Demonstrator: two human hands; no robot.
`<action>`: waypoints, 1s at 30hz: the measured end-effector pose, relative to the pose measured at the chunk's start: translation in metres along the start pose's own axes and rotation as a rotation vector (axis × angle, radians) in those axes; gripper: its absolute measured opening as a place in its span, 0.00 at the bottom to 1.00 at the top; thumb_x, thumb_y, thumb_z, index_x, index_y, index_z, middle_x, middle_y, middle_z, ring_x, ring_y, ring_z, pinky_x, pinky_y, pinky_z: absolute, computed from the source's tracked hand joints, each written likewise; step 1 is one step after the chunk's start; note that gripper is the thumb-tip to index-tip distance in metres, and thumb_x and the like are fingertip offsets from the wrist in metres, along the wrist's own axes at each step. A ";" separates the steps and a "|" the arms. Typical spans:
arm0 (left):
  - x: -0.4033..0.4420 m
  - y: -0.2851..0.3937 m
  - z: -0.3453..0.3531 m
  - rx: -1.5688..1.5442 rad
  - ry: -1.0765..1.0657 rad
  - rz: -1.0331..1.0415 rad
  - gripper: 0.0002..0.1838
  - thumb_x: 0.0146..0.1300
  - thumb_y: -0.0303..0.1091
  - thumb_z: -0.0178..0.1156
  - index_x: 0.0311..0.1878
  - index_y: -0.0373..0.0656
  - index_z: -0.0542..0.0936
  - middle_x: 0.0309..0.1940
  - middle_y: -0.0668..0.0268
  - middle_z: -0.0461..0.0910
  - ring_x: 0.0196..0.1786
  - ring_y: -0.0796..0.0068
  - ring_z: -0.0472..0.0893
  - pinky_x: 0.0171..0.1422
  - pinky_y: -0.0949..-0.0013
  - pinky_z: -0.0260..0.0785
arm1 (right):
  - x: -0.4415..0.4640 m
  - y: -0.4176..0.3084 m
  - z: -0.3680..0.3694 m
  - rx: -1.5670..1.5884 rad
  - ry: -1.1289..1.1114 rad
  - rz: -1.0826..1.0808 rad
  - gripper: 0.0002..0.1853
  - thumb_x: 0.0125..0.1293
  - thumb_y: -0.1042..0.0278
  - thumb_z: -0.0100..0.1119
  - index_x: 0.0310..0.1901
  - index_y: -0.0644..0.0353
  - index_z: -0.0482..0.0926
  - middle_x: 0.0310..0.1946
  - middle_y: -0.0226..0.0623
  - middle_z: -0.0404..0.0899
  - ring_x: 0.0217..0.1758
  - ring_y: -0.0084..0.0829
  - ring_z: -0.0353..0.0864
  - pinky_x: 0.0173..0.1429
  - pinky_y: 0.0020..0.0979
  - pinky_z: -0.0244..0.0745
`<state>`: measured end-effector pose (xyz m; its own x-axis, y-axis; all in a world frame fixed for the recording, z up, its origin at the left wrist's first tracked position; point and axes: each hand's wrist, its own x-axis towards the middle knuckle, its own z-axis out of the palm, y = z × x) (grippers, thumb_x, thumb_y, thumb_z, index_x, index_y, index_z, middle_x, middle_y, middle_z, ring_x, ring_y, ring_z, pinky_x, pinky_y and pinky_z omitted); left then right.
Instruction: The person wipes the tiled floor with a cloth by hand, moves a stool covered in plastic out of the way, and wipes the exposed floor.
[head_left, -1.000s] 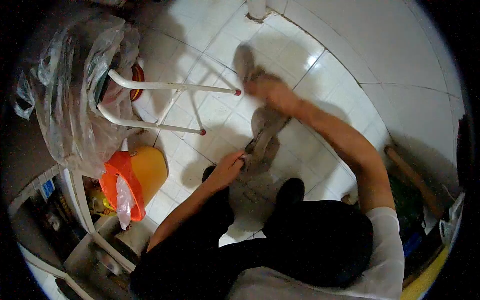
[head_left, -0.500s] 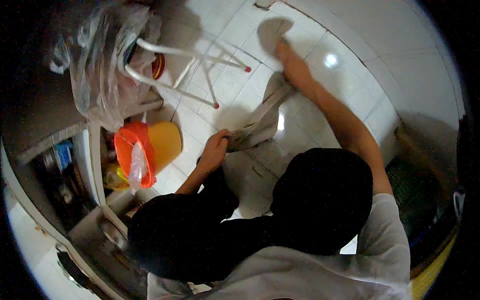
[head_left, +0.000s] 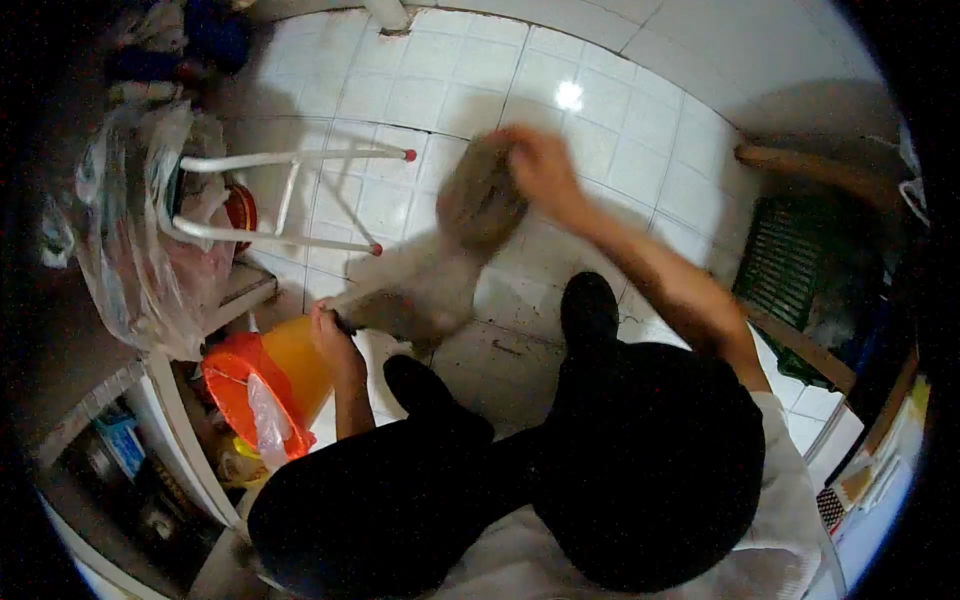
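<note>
A grey-brown, cloth-like thing (head_left: 425, 295), blurred by motion, stretches over the tiled floor between my hands. My left hand (head_left: 337, 345) is closed on its pale left edge, beside the yellow bucket. Farther up and to the right, my right hand (head_left: 540, 170) is closed on a darker brown, blurred piece (head_left: 480, 205). The two pieces meet or overlap, and the blur hides whether they are joined. My black shoes (head_left: 590, 305) are on the floor below them.
A white-legged stool (head_left: 300, 158) lies at the left beside clear plastic bags (head_left: 150, 240). The yellow bucket (head_left: 300, 355) has an orange liner (head_left: 235, 385). A shelf unit (head_left: 180, 430) stands lower left. At the right are a green crate (head_left: 785, 245) and a wall (head_left: 730, 60).
The view has shifted. The brown piece in my right hand has come down towards my body, and the grey-brown thing now spans lower between my hands. Both hands keep their hold.
</note>
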<state>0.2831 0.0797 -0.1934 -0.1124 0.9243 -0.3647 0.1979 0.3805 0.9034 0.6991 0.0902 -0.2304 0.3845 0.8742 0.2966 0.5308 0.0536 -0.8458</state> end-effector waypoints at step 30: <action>-0.019 -0.068 0.035 1.379 -0.736 0.719 0.14 0.63 0.29 0.58 0.51 0.49 0.85 0.51 0.61 0.79 0.57 0.53 0.77 0.59 0.52 0.75 | -0.136 0.018 -0.138 -0.772 -1.025 0.252 0.19 0.57 0.59 0.72 0.48 0.58 0.83 0.41 0.48 0.84 0.47 0.50 0.85 0.50 0.48 0.80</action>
<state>0.3061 0.0374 -0.2557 0.7241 0.5755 -0.3802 0.6747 -0.7054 0.2171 0.7607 -0.0940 -0.2248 -0.0285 0.8059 -0.5913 0.9544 -0.1539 -0.2558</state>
